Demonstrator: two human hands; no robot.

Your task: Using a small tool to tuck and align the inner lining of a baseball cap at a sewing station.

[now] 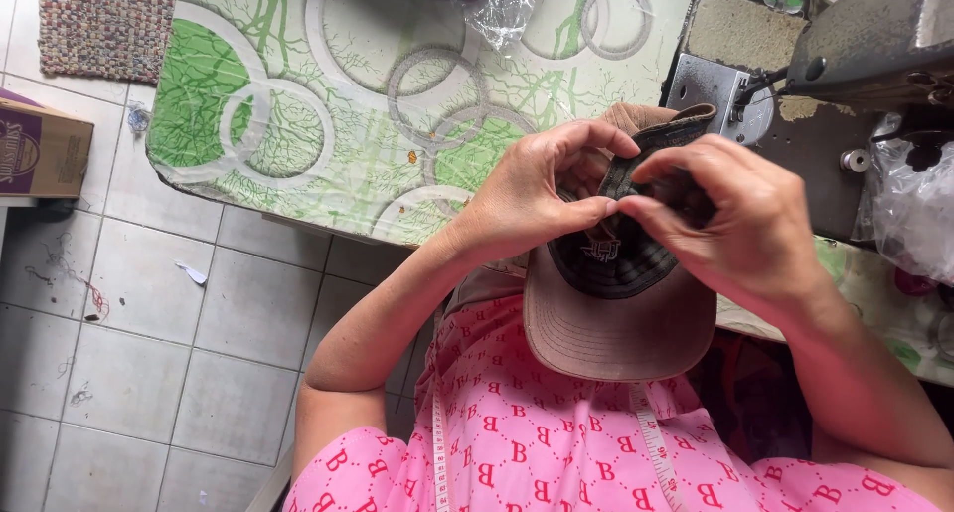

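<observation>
A cap [614, 318] with a dusty-pink brim and a dark plaid crown is held up in front of me, brim toward my body. My left hand [532, 189] pinches the crown's edge from the left, thumb and fingers closed on the fabric. From the right, my right hand [735, 224] grips the same crown, its fingers curled over the plaid cloth. The two hands nearly touch above the cap. A measuring tape [437, 442] hangs over my pink patterned shirt.
A table [328, 104] covered with a green-and-white circle-print cloth stands ahead. A grey sewing machine [865, 35] sits at the upper right, with a clear plastic bag [914, 214] beside it. The tiled floor at left carries a cardboard box [40, 154] and a woven mat [104, 20].
</observation>
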